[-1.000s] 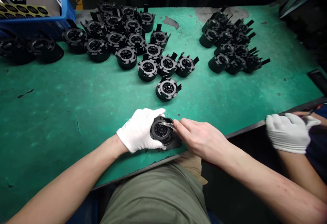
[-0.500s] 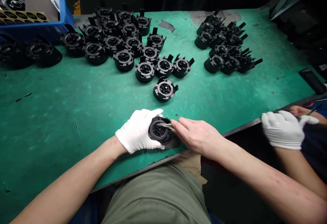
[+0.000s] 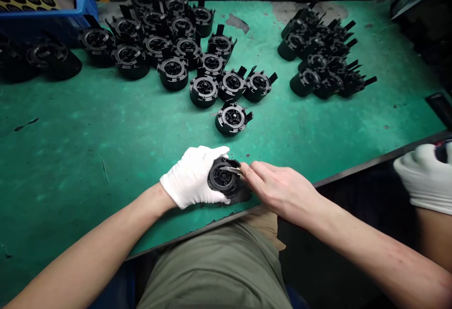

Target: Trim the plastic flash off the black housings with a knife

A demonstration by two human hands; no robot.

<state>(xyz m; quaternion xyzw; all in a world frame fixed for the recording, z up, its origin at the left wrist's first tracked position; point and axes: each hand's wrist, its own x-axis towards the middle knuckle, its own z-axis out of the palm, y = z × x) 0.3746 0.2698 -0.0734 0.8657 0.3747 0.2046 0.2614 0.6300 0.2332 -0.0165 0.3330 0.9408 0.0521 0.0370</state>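
My left hand (image 3: 197, 176), in a white glove, is wrapped around a round black plastic housing (image 3: 223, 177). The housing's ringed face with a central hub is turned up, near the table's front edge. My bare right hand (image 3: 278, 184) pinches a small knife (image 3: 231, 170) with a pointed metal blade; its handle is hidden in the fingers. The blade lies over the upper right of the housing's face, and I cannot tell exactly what its tip touches. Just beyond the hands, a similar black housing (image 3: 232, 118) stands alone.
Several black housings (image 3: 173, 71) stand grouped at the back left on the green table (image 3: 116, 125); another cluster (image 3: 305, 82) stands at the right. A blue bin (image 3: 52, 17) holds sticker sheets at the far left. At the right edge is another person's gloved hand (image 3: 429, 172).
The view has shifted slightly. My left hand still grips the housing and the knife stays over its face, with little visible movement. The other person's gloved hand has moved right.
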